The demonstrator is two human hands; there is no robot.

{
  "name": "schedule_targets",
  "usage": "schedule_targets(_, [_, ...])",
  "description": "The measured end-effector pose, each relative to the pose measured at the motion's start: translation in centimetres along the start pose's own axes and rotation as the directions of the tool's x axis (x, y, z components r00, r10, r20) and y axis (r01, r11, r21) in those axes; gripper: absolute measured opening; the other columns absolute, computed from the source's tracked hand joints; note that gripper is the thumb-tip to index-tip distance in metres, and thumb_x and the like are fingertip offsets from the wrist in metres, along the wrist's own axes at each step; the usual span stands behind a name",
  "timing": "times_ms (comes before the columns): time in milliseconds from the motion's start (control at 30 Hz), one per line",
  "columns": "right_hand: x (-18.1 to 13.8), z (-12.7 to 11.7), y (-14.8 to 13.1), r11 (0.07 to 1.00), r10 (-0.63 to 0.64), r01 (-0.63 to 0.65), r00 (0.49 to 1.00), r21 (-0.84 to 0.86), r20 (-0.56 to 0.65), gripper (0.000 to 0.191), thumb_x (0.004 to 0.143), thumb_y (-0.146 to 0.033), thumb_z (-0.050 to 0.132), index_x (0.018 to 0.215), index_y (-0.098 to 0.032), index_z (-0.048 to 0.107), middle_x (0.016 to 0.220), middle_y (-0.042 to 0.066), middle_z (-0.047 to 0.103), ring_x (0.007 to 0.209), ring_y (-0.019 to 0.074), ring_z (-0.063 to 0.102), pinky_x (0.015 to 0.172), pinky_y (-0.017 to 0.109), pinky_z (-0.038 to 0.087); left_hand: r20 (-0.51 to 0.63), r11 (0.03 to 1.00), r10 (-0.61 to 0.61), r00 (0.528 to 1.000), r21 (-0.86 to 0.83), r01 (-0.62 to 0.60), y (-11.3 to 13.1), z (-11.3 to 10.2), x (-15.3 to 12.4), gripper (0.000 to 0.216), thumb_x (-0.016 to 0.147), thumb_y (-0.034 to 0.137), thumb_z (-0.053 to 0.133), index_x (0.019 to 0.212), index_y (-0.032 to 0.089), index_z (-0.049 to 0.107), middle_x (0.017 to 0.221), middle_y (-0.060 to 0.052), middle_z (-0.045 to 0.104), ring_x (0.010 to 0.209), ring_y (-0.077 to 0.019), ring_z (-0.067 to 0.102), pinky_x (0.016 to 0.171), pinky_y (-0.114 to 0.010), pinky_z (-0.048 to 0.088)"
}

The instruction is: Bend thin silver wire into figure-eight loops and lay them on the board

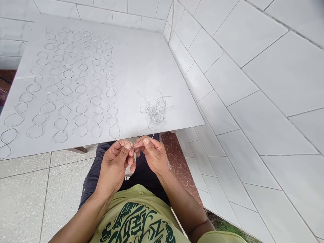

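Note:
My left hand and my right hand meet just off the table's front edge, above my lap. Both are closed in a pinch on one thin wire. A small loop of it shows by the left fingers, and a free end sticks up past the right thumb. The stretch between the fingertips is mostly hidden. Beyond my right hand, a tangled heap of thin wire lies on the table. To the left, several figure-eight wire loops are laid out in rows.
The white tabletop reaches back to tiled walls behind and on the right. A thin pale cord hangs in the corner. A reddish-brown ledge runs low along the right wall. Speckled floor shows at the left.

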State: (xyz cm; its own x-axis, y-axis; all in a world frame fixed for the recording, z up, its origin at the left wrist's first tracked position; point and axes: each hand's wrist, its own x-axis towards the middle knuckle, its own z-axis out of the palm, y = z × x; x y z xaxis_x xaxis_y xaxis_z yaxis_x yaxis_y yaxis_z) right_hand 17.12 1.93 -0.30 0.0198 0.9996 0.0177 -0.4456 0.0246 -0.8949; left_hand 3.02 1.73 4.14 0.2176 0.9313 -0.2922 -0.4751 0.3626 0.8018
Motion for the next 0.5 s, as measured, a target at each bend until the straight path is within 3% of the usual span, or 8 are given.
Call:
schedule_targets(167, [0.2,-0.8,-0.3,0.999,0.041,-0.040,0.999,-0.034,0.032,0.041,0.101,-0.050,0.065,0.079,-0.019,0.079,0.084,0.007,0.069,0.071,0.0173,0.063,0.063,0.032,0.052,0.047,0.997,-0.041,0.998,0.061,0.038,0.0,0.1,-0.3,0.031,0.094,0.036,0.075,0.075,0.017,0.061,0.065,0.003,0.054,0.046,-0.0070,0.049,0.041,-0.020,0.044])
schedule_targets(367, [-0.4,-0.3,-0.3,1.000,0.001,-0.002,1.000,0.008,0.012,0.032,0.100,-0.050,0.066,0.097,-0.021,0.078,0.101,0.009,0.071,0.081,0.0191,0.067,0.065,0.032,0.057,-0.018,0.996,0.077,0.997,0.041,-0.076,-1.0,0.6,-0.4,0.023,0.096,0.034,0.073,0.082,0.018,0.063,0.075,0.002,0.057,0.054,-0.0084,0.053,0.047,-0.022,0.048])
schedule_targets(500, [-0.6,0.4,0.3,0.999,0.023,-0.025,0.999,-0.039,-0.043,0.031,0.097,-0.050,0.070,0.097,-0.020,0.077,0.094,0.006,0.071,0.068,0.0146,0.064,0.058,0.028,0.055,-0.063,0.995,0.097,0.993,-0.011,-0.098,-1.5,1.0,-0.4,0.025,0.096,0.037,0.073,0.083,0.019,0.061,0.079,0.002,0.058,0.059,-0.0097,0.053,0.050,-0.022,0.050])
